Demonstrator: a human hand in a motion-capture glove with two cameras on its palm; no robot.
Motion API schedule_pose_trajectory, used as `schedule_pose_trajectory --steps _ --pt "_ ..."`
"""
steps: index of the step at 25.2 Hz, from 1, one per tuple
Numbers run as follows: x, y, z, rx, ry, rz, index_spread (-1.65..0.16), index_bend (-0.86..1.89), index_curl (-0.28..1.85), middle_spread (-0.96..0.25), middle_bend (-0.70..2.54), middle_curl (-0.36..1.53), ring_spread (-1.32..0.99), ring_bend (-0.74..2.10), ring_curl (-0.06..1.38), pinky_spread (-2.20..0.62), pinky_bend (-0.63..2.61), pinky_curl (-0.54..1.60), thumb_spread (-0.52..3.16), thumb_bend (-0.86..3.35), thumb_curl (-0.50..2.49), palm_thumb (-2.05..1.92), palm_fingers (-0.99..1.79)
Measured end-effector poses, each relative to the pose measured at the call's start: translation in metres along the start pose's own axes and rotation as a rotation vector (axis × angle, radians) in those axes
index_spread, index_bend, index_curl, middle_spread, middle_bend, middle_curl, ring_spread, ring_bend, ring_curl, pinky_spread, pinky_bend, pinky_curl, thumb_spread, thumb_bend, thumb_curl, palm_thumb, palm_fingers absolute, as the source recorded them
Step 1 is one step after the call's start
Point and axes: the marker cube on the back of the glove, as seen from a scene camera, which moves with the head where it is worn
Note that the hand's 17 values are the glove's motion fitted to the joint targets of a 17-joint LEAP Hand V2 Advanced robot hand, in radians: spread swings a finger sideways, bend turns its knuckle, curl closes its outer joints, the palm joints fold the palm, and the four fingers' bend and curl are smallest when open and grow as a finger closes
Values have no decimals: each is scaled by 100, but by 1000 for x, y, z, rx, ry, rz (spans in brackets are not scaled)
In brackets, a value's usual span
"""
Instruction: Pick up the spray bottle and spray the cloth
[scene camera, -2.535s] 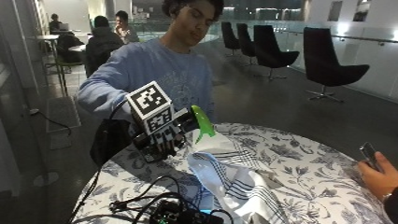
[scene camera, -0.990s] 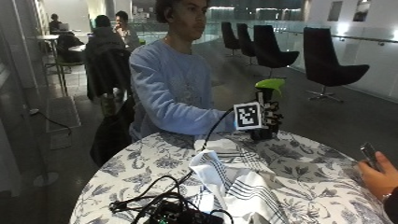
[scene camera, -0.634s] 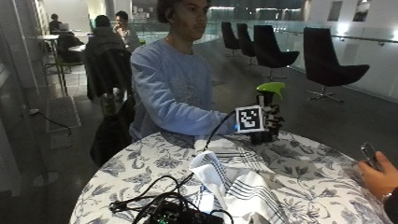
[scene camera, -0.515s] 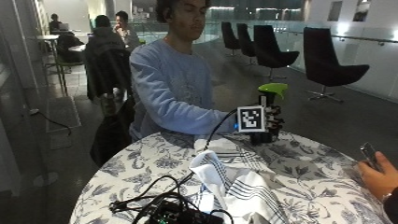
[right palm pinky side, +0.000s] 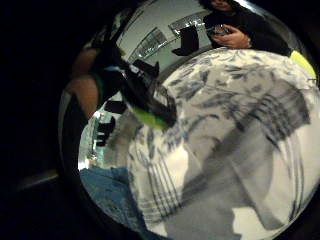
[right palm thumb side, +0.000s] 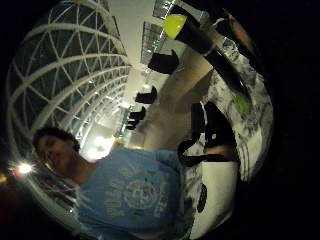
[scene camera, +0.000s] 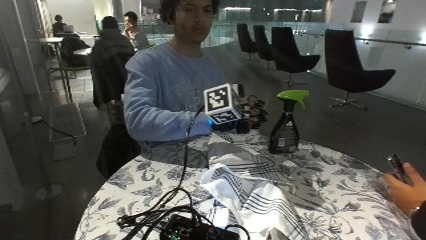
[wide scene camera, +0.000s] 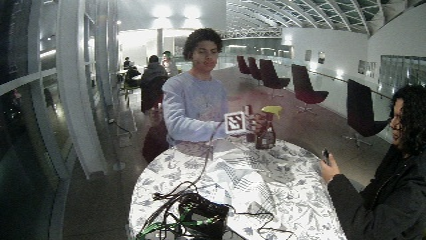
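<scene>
The spray bottle (scene camera: 283, 129), dark with a green trigger head, stands upright on the far side of the table, with nothing touching it. My gloved right hand (scene camera: 247, 116) hovers just left of the bottle, apart from it, its fingers relaxed and holding nothing. The white cloth with dark stripes (scene camera: 256, 197) lies crumpled in the middle of the table, nearer the front than the hand. In the little finger side palm view the cloth (right palm pinky side: 225, 165) fills most of the picture, with the bottle (right palm pinky side: 147, 102) beside it. The wide outside view shows the bottle (wide scene camera: 266, 134) and hand (wide scene camera: 251, 127) side by side.
The round table has a floral cover (scene camera: 339, 200). A black device with tangled cables (scene camera: 193, 231) sits at the front edge. Another person's hand holding a phone (scene camera: 399, 177) reaches in at the right. Chairs stand on the floor behind.
My hand gripped the upright bottle at the far side of the table. It has let go and drawn back to the left; the bottle stays standing in the same spot.
</scene>
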Motion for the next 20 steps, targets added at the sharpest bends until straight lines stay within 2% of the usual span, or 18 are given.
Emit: schedule_pose_trajectory --steps 7,13,20 --pt "20 96 -78 107 386 18 -30 11 21 -3 22 43 0 46 37 11 28 35 110 -2 55 88 71" --pt "39 160 -129 192 561 84 -30 15 24 -3 20 42 -1 43 36 13 26 35 113 -1 54 88 73" --pt "59 201 -157 161 662 182 -29 14 26 -3 19 41 -1 41 36 15 24 35 115 -1 53 89 75"
